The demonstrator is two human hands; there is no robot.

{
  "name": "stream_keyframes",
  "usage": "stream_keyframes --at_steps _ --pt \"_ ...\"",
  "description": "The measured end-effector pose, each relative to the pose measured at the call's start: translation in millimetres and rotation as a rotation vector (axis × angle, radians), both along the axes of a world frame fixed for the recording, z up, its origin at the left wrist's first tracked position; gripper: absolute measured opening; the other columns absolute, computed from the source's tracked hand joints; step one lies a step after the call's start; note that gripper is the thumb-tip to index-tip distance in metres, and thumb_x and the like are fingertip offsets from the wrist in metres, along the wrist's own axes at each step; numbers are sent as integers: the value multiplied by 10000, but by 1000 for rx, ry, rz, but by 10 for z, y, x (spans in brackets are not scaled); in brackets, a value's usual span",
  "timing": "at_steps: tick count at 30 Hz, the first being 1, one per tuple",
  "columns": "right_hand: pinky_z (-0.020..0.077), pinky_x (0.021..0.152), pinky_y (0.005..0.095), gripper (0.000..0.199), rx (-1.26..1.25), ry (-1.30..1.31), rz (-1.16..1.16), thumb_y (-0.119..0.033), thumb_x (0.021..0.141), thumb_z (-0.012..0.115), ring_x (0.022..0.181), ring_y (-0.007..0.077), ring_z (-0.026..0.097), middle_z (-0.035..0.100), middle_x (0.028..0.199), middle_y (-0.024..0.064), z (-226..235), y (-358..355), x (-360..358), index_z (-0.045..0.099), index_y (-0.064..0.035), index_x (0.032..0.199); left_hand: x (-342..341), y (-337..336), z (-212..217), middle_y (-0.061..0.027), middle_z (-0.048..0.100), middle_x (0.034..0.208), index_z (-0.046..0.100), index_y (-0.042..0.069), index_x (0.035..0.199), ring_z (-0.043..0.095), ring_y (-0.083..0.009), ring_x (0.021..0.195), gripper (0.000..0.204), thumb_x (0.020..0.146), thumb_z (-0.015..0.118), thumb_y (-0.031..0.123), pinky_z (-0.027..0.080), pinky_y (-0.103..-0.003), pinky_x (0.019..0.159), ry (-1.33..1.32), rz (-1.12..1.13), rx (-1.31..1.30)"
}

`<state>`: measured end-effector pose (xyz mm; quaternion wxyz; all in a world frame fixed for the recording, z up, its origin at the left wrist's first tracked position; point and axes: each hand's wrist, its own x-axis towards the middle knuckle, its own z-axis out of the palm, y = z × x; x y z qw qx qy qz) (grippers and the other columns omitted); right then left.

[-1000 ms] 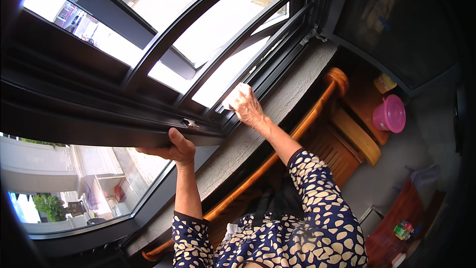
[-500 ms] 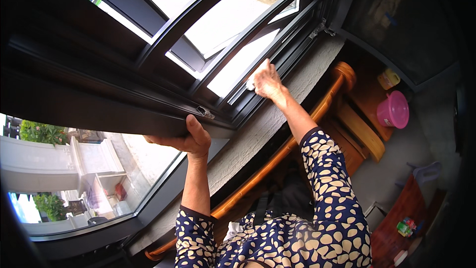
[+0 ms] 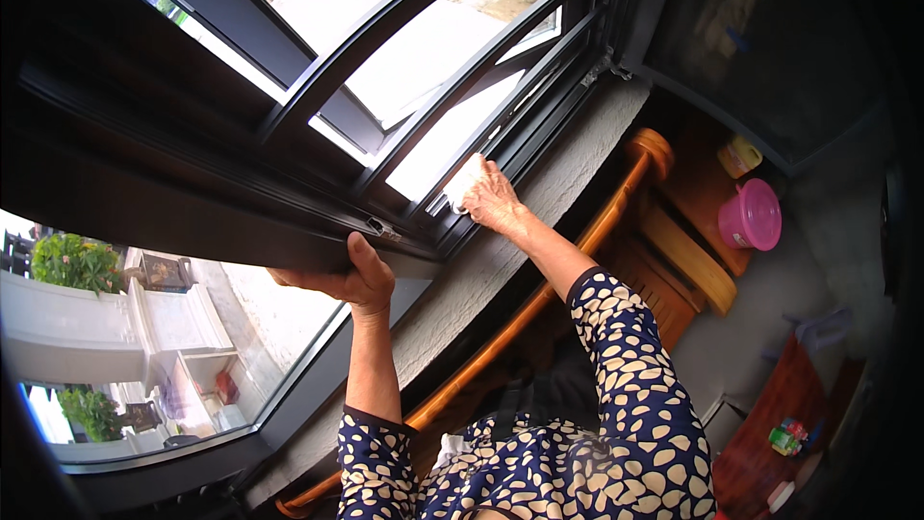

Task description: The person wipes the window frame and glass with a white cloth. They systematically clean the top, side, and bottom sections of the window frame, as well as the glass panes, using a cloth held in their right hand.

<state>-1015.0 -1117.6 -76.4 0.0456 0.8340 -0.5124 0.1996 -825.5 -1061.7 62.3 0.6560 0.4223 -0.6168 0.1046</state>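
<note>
Over the last second the right hand [image 3: 489, 198] slips a little way up along the track [image 3: 551, 130], away from the left hand [image 3: 361, 279], and comes back; it is now near the left hand again, up and to its right. That reads as a short back-and-forth stroke over one stretch of the track. The left hand keeps its place on the sash [image 3: 192, 202], so the sash seems to be steadied on that side.

The right hand is closed, fingers bent around something white, probably a cloth [image 3: 459, 208], pressed against the near end of the track; most of it is hidden by the hand. The left hand is spread around the lower edge of the sash, thumb up on the near face, the other fingers going underneath, their tips out of sight. A shiny catch [image 3: 385, 229] sits just beyond its thumb.

Above the right hand run the curved bars [image 3: 452, 99]. Below and right of it lies the rough sill [image 3: 582, 169], then a wooden rail [image 3: 539, 303]. Well off to its right stands a pink bucket [image 3: 753, 216].
</note>
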Motion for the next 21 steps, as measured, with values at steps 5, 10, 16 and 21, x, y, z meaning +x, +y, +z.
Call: stream_keyframes --at_steps 5,10,16,21 --pt "424 829 410 168 -71 -27 -86 -150 778 576 1056 269 479 601 1017 33 -52 -139 -382 636 -164 934 -30 -8 -39 -210 349 1253 156 -20 1391 442 -299 1154 733 873 566 299 425 -417 949 -17 70 -35" --pt "423 874 388 153 -153 -150 -79 -127 740 609 1065 249 435 576 989 -2 -79 -319 -718 631 -163 887 -17 31 -56 -236 366 1273 172 -33 1379 473 -308 1135 714 874 566 282 441 -401 946 25 96 -23" --pt "416 883 383 254 -174 -79 -150 -110 767 598 1061 276 420 552 1029 29 -131 -483 -1131 644 -169 1010 -16 54 -113 -274 369 1294 114 -51 1409 480 -331 1140 763 879 528 309 437 -410 960 -4 235 14" --pt "411 856 368 323 -170 -386 -217 -75 775 682 1013 268 430 568 1046 76 34 -701 -1705 561 -59 1075 89 111 -102 -257 391 1267 150 -25 1384 515 -314 1121 653 899 463 281 520 -388 899 -76 305 39"
